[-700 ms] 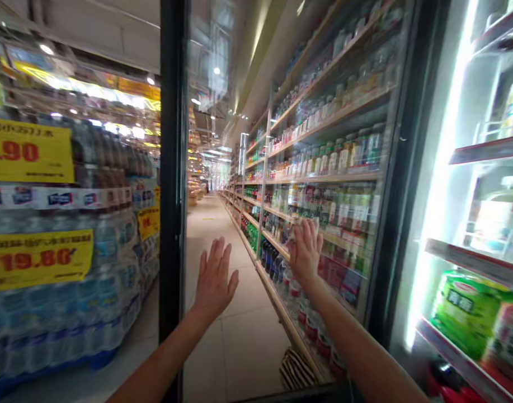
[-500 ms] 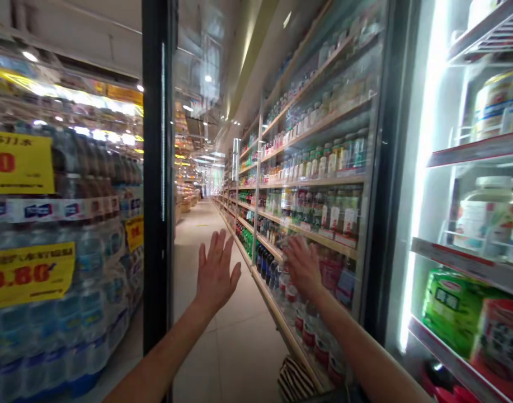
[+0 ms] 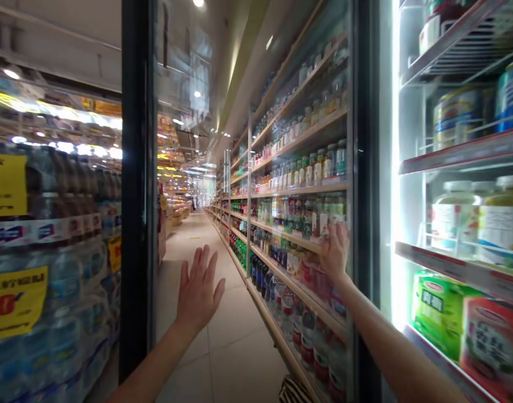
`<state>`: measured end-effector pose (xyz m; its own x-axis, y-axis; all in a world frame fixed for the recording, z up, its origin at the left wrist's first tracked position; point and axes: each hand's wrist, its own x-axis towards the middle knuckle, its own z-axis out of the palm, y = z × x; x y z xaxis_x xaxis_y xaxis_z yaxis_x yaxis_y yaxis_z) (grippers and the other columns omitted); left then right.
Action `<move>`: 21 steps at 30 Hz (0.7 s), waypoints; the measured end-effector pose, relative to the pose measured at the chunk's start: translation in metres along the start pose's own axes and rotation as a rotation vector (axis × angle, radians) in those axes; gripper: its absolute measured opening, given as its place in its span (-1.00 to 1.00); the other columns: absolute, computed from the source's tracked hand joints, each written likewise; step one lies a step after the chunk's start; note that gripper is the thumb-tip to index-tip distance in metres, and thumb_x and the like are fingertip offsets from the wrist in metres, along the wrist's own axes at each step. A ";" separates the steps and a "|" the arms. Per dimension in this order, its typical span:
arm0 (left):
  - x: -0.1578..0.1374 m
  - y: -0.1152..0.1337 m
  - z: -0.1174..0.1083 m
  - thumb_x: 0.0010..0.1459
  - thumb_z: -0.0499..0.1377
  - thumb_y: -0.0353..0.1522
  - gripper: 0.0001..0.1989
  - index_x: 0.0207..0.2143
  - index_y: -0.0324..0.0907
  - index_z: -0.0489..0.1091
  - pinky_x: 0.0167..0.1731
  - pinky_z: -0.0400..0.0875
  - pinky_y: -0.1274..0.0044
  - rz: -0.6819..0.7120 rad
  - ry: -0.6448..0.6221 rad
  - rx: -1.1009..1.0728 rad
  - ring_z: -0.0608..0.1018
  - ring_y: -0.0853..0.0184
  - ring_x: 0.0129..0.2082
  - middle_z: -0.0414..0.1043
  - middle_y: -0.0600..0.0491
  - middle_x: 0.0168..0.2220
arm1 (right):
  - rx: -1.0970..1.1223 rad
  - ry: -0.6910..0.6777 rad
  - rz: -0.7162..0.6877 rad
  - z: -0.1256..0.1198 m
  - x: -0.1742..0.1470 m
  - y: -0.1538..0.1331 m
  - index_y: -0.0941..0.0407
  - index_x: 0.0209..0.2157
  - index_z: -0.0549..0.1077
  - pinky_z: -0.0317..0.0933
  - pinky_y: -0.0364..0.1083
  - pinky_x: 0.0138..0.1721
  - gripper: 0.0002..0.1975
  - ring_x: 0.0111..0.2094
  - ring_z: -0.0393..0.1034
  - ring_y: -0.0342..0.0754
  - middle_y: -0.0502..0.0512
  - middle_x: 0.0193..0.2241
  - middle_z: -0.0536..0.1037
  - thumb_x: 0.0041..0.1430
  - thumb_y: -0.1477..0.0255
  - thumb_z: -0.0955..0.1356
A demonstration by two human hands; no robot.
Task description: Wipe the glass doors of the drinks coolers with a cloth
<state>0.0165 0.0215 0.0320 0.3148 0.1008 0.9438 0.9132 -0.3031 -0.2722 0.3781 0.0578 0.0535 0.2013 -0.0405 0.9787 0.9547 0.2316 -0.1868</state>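
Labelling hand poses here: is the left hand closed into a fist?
No, the left hand is open, with its fingers extended and its thumb out to the side.

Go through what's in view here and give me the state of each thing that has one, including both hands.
Glass door: open.
Left hand: open, fingers spread and pointing up; contact with the glass door unclear.
Right hand: raised, blurred; grip and contact unclear.
Cooler strip light: lit.
White-capped bottles: capped, upright.
Green package: upright, beside the red package.
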 end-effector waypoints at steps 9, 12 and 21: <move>0.084 -0.028 -0.006 0.20 -0.06 -0.26 -0.47 0.19 -0.26 0.03 0.20 -0.17 0.16 -0.077 0.148 0.003 -0.05 0.11 0.28 -0.05 -0.21 0.25 | 0.119 -0.150 -0.476 0.010 0.028 -0.054 0.07 0.14 0.21 -0.05 0.14 0.19 -0.53 0.26 -0.10 0.01 0.15 0.17 0.21 0.17 0.47 0.15; 0.107 -0.035 -0.005 0.21 -0.09 -0.24 -0.45 0.21 -0.27 0.00 0.20 -0.17 0.15 -0.116 0.182 0.021 -0.06 0.12 0.28 -0.05 -0.21 0.25 | 0.081 -0.098 -0.443 0.013 0.049 -0.044 0.08 0.12 0.24 -0.02 0.15 0.18 -0.55 0.25 -0.05 0.02 0.17 0.15 0.24 0.17 0.46 0.16; 0.106 -0.036 -0.001 0.23 -0.11 -0.25 -0.46 0.22 -0.29 0.00 0.21 -0.17 0.18 -0.143 0.189 0.074 -0.06 0.15 0.28 -0.04 -0.19 0.25 | 0.086 -0.019 -0.445 0.027 0.090 -0.083 0.14 0.10 0.26 0.00 0.13 0.17 -0.55 0.24 -0.05 0.04 0.19 0.15 0.24 0.16 0.47 0.15</move>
<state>0.0167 0.0424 0.1417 0.1338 -0.0434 0.9901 0.9637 -0.2274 -0.1402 0.3109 0.0613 0.1595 -0.2298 -0.1366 0.9636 0.9255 0.2756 0.2597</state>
